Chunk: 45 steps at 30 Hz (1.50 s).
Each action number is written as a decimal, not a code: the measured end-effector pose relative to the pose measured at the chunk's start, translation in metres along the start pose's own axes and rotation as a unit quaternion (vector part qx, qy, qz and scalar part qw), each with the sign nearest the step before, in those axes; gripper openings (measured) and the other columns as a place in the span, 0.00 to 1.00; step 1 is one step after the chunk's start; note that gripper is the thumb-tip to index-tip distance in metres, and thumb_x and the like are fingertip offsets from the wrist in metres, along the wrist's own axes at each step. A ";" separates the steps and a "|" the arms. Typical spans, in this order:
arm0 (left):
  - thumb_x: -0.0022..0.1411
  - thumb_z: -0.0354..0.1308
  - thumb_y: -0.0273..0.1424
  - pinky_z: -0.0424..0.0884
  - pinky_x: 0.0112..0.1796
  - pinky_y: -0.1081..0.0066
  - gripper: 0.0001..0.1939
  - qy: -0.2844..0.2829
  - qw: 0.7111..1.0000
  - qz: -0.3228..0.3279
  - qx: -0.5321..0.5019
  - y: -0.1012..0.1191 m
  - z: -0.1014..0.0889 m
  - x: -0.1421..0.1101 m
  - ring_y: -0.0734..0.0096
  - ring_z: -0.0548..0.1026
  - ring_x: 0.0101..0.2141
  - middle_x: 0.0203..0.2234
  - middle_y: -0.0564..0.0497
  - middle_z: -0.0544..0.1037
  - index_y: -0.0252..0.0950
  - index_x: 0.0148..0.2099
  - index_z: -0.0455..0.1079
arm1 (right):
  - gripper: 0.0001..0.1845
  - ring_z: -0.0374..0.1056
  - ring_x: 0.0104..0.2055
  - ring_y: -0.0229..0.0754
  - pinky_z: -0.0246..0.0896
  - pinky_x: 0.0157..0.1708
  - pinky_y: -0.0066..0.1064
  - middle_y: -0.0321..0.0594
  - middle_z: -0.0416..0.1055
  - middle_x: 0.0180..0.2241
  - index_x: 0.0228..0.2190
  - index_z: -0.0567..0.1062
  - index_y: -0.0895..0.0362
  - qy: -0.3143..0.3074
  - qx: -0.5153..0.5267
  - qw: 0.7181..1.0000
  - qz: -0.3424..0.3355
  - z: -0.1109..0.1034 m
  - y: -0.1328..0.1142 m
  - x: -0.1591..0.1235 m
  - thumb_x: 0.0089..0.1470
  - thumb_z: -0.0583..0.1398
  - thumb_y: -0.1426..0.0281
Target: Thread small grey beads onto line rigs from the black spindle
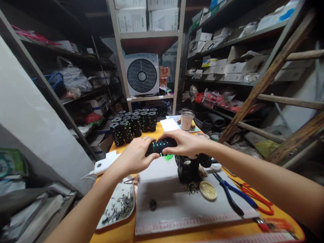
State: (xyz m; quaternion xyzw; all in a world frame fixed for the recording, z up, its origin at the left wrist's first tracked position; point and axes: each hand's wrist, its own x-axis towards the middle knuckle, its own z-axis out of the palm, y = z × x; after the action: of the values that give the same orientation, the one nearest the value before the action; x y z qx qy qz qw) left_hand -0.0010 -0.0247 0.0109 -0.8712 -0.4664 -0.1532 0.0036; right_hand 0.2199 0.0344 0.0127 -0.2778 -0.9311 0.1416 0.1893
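Level above the middle of the table, a black ribbed roll of stacked discs (159, 146) with green and blue flecks lies between my two hands. My left hand (136, 153) grips its left end, thumb underneath. Over its right end curve the fingers of my right hand (181, 141). Bright green bits (168, 157) show just below the roll. A black holder (187, 170) stands under my right hand, partly hidden by it. Several similar black rolls (136, 123) stand upright at the table's back left.
The white mat (167, 219) carries a small dish of pale bits (208, 190), blue-handled pliers (229, 192) and a small black round piece (153, 205). Left is a white tray (101, 224) of grey pieces. Orange-handled scissors (257, 199), a cup (186, 121) and a wooden ladder (268, 77) are right.
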 end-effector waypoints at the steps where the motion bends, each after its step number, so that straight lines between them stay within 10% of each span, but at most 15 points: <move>1: 0.64 0.54 0.40 0.67 0.47 0.59 0.23 -0.004 1.000 0.000 -0.003 0.000 -0.001 0.001 0.52 0.74 0.46 0.46 0.40 0.77 0.32 0.56 0.66 | 0.24 0.69 0.47 0.52 0.63 0.48 0.44 0.48 0.73 0.46 0.50 0.71 0.59 0.028 -0.015 0.999 -0.007 0.008 -0.003 -0.004 0.53 0.64 0.63; 8: 0.63 0.54 0.42 0.70 0.42 0.60 0.21 -0.018 1.000 -0.012 -0.017 -0.002 -0.005 0.006 0.52 0.76 0.42 0.43 0.40 0.79 0.31 0.51 0.69 | 0.18 0.59 0.58 0.58 0.54 0.57 0.55 0.55 0.67 0.53 0.51 0.69 0.60 0.080 -0.090 0.992 -0.046 0.031 -0.019 -0.025 0.59 0.58 0.71; 18: 0.64 0.53 0.40 0.69 0.43 0.60 0.21 -0.033 0.999 -0.021 -0.024 0.001 -0.007 0.005 0.51 0.76 0.43 0.44 0.39 0.79 0.31 0.53 0.69 | 0.19 0.74 0.43 0.46 0.69 0.42 0.35 0.44 0.77 0.44 0.49 0.73 0.57 0.003 -0.074 0.997 -0.033 -0.003 -0.005 0.000 0.62 0.58 0.60; 34: 0.63 0.53 0.42 0.69 0.39 0.64 0.18 -0.037 0.998 -0.026 -0.039 -0.001 -0.009 0.007 0.54 0.77 0.41 0.41 0.43 0.80 0.34 0.48 0.70 | 0.18 0.65 0.53 0.57 0.60 0.55 0.57 0.52 0.71 0.49 0.52 0.68 0.57 0.163 -0.161 0.966 -0.118 0.040 -0.008 -0.022 0.60 0.59 0.68; 45: 0.60 0.59 0.43 0.68 0.39 0.62 0.21 -0.033 0.998 -0.031 -0.052 -0.005 -0.005 0.006 0.52 0.76 0.42 0.41 0.42 0.78 0.34 0.49 0.67 | 0.22 0.67 0.48 0.49 0.67 0.48 0.45 0.48 0.72 0.45 0.55 0.67 0.55 0.107 -0.090 0.985 -0.099 0.017 -0.015 -0.012 0.59 0.60 0.70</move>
State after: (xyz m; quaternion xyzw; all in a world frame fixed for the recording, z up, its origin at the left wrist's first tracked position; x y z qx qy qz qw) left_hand -0.0028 -0.0175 0.0164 -0.8598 -0.4847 -0.1485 -0.0614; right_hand 0.2147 0.0122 -0.0004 -0.2138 -0.9374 0.0070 0.2748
